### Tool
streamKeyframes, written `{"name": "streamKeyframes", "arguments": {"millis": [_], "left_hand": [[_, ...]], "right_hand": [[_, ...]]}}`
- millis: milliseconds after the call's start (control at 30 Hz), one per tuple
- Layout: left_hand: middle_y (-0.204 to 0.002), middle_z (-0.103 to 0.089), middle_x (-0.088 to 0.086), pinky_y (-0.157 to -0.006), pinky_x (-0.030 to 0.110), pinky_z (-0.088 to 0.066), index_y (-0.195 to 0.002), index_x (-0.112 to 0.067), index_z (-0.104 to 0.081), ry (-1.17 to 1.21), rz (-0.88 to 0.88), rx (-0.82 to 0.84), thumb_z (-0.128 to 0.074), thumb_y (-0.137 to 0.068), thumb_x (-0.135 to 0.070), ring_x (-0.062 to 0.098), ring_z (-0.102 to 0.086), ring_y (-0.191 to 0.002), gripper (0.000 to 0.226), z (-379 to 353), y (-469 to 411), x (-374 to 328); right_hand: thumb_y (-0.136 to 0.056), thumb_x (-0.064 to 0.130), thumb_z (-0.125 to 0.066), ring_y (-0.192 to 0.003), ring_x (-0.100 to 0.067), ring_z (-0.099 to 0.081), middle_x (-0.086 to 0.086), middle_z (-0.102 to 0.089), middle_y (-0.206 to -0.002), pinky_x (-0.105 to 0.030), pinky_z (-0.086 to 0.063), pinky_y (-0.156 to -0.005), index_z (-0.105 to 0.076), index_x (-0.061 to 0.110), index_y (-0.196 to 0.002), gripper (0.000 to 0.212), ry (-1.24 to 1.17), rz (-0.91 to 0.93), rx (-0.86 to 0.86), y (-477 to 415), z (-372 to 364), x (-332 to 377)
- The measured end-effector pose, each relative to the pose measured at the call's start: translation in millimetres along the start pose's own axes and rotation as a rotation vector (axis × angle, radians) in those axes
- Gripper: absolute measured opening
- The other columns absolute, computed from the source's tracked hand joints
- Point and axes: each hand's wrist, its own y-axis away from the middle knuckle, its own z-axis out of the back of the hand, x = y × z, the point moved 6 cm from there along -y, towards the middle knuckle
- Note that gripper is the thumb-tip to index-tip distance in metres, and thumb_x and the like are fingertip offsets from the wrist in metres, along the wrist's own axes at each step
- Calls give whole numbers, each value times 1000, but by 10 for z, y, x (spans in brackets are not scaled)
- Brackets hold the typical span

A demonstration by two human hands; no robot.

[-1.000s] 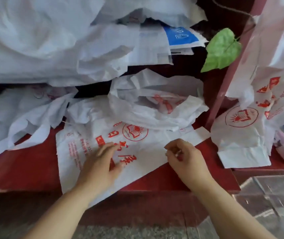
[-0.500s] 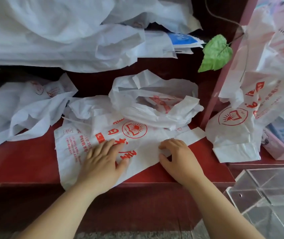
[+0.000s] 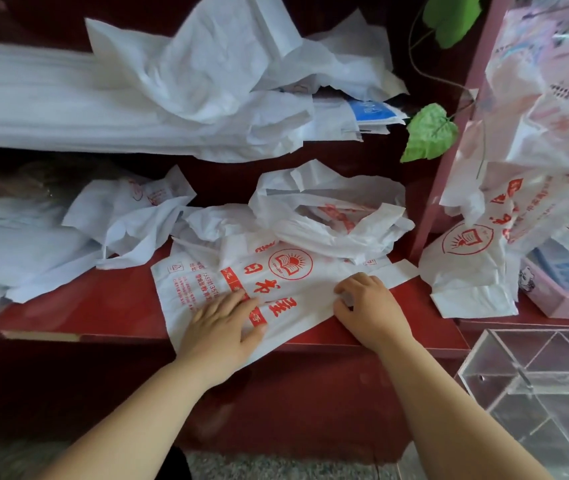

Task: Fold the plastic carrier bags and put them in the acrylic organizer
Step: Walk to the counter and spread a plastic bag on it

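Note:
A flattened white carrier bag [image 3: 283, 271] with red print lies along the front of the red shelf [image 3: 79, 306], one long handle reaching right. My left hand [image 3: 220, 327] presses flat on its near left part, fingers spread. Over the bag's right part, my right hand [image 3: 369, 306] has its fingers curled and pinches the plastic between thumb and fingertips. The clear acrylic organizer [image 3: 518, 379], split by dividers, stands at the lower right, below the shelf edge.
A crumpled bag [image 3: 328, 209] sits just behind the flat one, another crumpled bag [image 3: 130, 220] to the left. A big bag pile [image 3: 137, 98] fills the upper shelf. Right of a red post [image 3: 449, 168] hang printed bags [image 3: 473, 258] above a pink box [image 3: 560, 289]. A green leaf [image 3: 428, 133] dangles.
My right hand has come down from just above the bag onto its right part. My left hand stays pressed on the bag. The view has tilted so more of the organizer shows.

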Motion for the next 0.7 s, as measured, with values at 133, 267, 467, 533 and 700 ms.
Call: {"name": "streamKeyframes", "arguments": {"millis": [133, 267, 467, 533, 700], "left_hand": [[-155, 1, -12, -113, 28, 5, -145, -38, -5, -16, -19, -66, 22, -49, -61, 7, 5, -142, 102, -36, -26, 23], [-155, 2, -11, -113, 29, 6, -146, -36, -4, -33, -40, -87, 23, -50, -58, 7, 6, -142, 102, -64, -79, 6], [-147, -34, -4, -109, 28, -10, -139, -29, -38, 2, -89, -276, 11, -69, -66, 13, -28, -137, 93, 79, -41, -50], [-147, -33, -6, -111, 33, -16, -138, -28, -38, 56, -105, -268, 3, -67, -66, 15, -30, -136, 90, 57, -19, -40], [-105, -57, -1, -93, 32, -32, -105, -21, -54, 92, -360, -445, -63, -58, -62, 17, -43, -99, 62, 58, 187, -84]], "right_hand": [[-89, 18, -49, -113, -16, -42, 1, -52, -121, -23, -36, -86, -59, 13, -117, 30, -27, -38, 15, -1, 4, -18], [-88, 17, -50, -112, -16, -42, 1, -53, -120, -22, -35, -86, -59, 13, -116, 30, -26, -48, -5, -17, -2, -49], [-88, 15, -49, -112, -16, -41, 0, -53, -119, -21, -34, -85, -59, 12, -116, 30, -28, -46, -18, -34, -18, -80], [-88, 15, -48, -111, -18, -42, -1, -54, -118, -22, -34, -85, -59, 11, -115, 29, -6, -62, -26, -23, -9, -79], [-92, 36, -46, -110, -20, -43, -2, -52, -117, -27, -32, -91, -59, 13, -117, 35, 115, -31, -47, 154, 24, -76]]}}
